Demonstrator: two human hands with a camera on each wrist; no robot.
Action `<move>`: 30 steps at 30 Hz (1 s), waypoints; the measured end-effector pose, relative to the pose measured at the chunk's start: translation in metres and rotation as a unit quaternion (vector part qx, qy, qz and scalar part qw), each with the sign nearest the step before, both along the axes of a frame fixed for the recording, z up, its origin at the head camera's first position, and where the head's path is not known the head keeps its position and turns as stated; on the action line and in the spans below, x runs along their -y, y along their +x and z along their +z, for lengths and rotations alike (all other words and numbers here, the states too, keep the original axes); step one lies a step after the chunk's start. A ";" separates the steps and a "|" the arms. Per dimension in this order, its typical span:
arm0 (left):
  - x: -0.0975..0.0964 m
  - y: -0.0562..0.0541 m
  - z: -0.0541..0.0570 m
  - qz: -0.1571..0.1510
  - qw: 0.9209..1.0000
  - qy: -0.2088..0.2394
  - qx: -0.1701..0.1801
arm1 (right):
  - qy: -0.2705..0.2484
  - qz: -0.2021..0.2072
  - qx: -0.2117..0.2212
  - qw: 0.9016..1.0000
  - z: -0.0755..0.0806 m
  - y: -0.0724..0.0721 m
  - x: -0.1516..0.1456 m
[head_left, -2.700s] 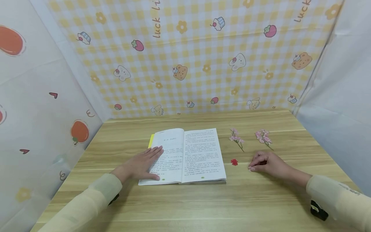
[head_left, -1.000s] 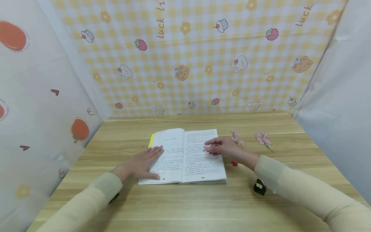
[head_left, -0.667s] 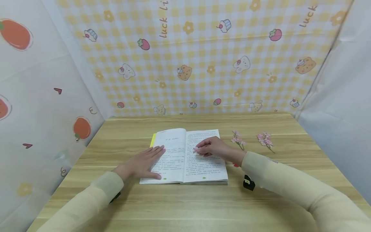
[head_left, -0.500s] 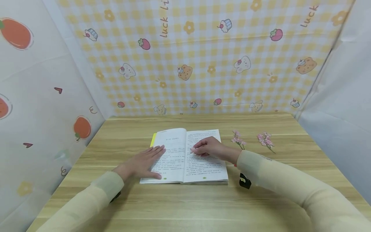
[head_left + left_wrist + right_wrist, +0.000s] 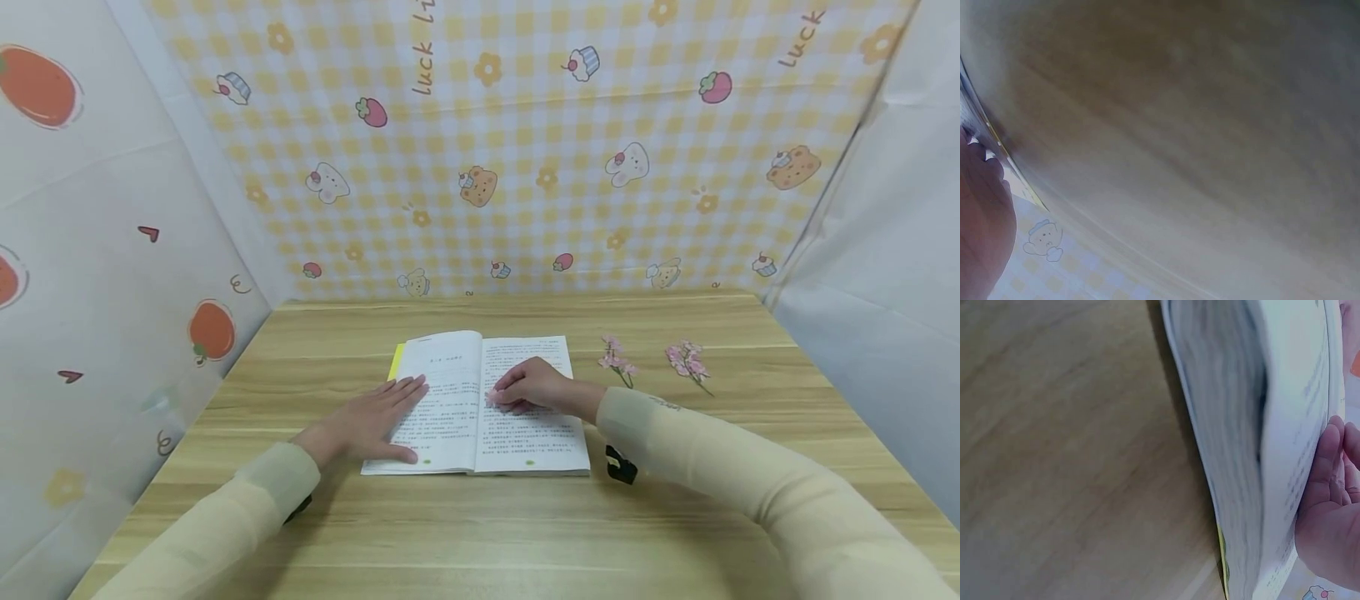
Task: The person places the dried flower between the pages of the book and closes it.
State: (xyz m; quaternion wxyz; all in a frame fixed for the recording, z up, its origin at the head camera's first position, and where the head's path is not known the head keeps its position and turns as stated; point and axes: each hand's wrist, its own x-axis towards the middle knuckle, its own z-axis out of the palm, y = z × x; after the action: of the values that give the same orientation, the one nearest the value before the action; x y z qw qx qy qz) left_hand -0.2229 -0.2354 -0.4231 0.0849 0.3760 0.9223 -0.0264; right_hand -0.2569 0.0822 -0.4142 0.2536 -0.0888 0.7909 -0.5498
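An open book [image 5: 528, 437] with printed pages lies on the wooden table. My left hand [image 5: 367, 423] rests flat on its left page, fingers spread. Over the right page, close to the centre fold, my right hand [image 5: 538, 385] pinches a small pale pink flower [image 5: 492, 399] between thumb and fingertips. The right wrist view shows the right hand [image 5: 1329, 506] beside the thick page block [image 5: 1219, 425], its fingers at the page; the flower is hidden there. Part of the left hand [image 5: 985, 219] shows at the edge of the left wrist view.
Two pink flower sprigs, a left one [image 5: 617, 361] and a right one [image 5: 687, 364], lie on the table [image 5: 450, 542] right of the book. A yellow cover edge [image 5: 396, 360] sticks out at the book's left. A checked cloth [image 5: 420, 150] hangs behind the table.
My right hand has carried the small flower from the table at right leftward onto the right page, near the fold. My sleeve now hides the red flower. The left hand has stayed put.
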 end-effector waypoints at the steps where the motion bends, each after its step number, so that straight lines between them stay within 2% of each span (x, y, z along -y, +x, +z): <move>1: 0.000 0.000 0.000 0.000 1.000 0.001 0.000 | 0.002 0.000 0.000 1.000 0.001 0.000 0.001; 7: -0.001 0.000 0.001 0.001 1.000 0.004 0.005 | 0.011 0.006 -0.002 1.000 0.003 0.001 0.003; 14: 0.000 0.000 -0.001 -0.010 1.000 0.015 -0.007 | 0.006 0.017 0.000 1.000 0.007 0.001 0.004; 20: 0.000 -0.001 -0.003 -0.006 1.000 0.010 -0.009 | 0.011 0.042 -0.012 0.999 0.011 0.001 0.003; 30: -0.001 0.000 -0.002 -0.002 1.000 0.008 -0.007 | 0.029 0.058 -0.020 0.998 0.016 0.000 -0.010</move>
State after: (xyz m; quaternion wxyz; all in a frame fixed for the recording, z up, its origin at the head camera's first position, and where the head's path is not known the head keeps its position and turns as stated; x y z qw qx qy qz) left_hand -0.2228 -0.2349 -0.4249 0.0750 0.3783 0.9224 -0.0216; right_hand -0.2572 0.0919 -0.3984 0.2713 -0.1383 0.8053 -0.5086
